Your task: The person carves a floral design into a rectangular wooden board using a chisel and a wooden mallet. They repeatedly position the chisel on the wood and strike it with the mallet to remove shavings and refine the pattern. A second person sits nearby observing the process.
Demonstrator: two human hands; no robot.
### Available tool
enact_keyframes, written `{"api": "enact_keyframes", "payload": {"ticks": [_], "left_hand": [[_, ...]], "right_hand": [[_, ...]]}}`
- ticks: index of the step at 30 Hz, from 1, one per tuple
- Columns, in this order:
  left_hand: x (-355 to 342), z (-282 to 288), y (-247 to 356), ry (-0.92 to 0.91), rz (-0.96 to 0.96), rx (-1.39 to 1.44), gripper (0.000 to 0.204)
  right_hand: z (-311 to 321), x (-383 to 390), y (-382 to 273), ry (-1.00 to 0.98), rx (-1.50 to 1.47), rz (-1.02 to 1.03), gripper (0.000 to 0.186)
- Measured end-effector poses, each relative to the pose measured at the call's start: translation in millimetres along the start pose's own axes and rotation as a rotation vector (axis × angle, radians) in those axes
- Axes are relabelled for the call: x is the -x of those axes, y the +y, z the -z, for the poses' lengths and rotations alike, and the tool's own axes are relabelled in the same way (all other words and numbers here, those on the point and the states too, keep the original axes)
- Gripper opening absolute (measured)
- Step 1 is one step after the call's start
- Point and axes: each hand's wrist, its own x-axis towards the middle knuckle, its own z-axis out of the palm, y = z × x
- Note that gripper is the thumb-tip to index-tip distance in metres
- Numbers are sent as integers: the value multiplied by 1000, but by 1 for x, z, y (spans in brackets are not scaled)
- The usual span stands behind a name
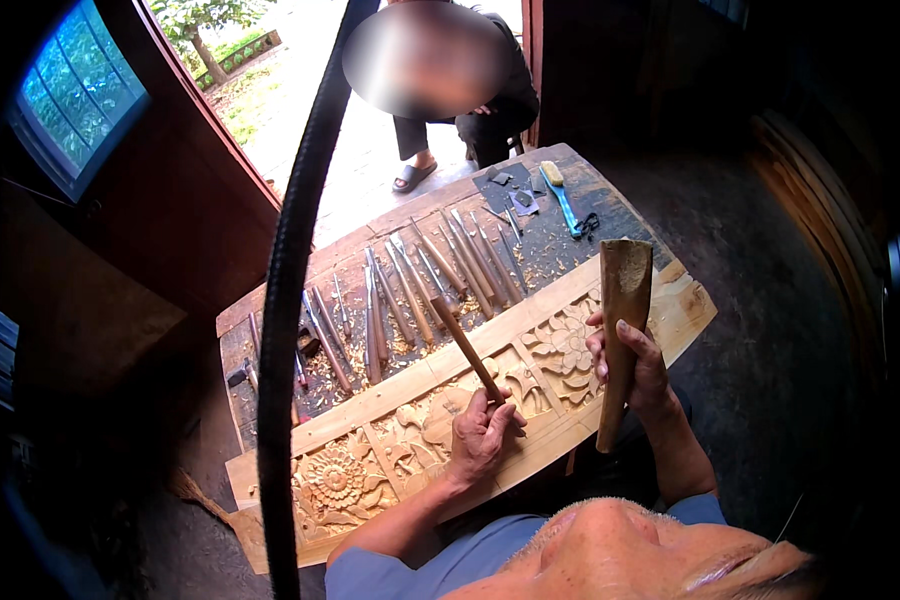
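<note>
A long pale wooden panel (420, 378) lies across the bench, carved in relief with flowers and leaves in framed sections. My left hand (484, 438) rests low over its middle, fingers wrapped round a carving chisel (464, 343). The chisel's wooden handle tilts up and away to the left; its blade end is hidden by my hand. Above the panel's right part, my right hand (642, 365) grips a wooden mallet (626, 285), a thick, worn club held nearly upright. The mallet is apart from the chisel handle.
Several chisels and gouges (407, 300) lie in a row beyond the panel, among wood shavings. A blue-handled brush (562, 200) and dark stone pieces (521, 198) lie at the bench's far right. A person (510, 95) sits by the open doorway. A dark cable (288, 280) crosses the view.
</note>
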Motion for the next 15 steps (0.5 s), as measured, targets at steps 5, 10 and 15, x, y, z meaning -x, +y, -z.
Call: {"api": "enact_keyframes", "payload": {"ticks": [5,10,15], "left_hand": [[0,0,2,2,2,-6,24],[0,-1,0,2,12,15,24],[0,0,4,-6,-2,-8,24]], "right_hand": [[-1,0,-1,8,2,1,54],[0,0,0,10,-2,0,54],[3,-1,2,-9,-4,-3,54]]}}
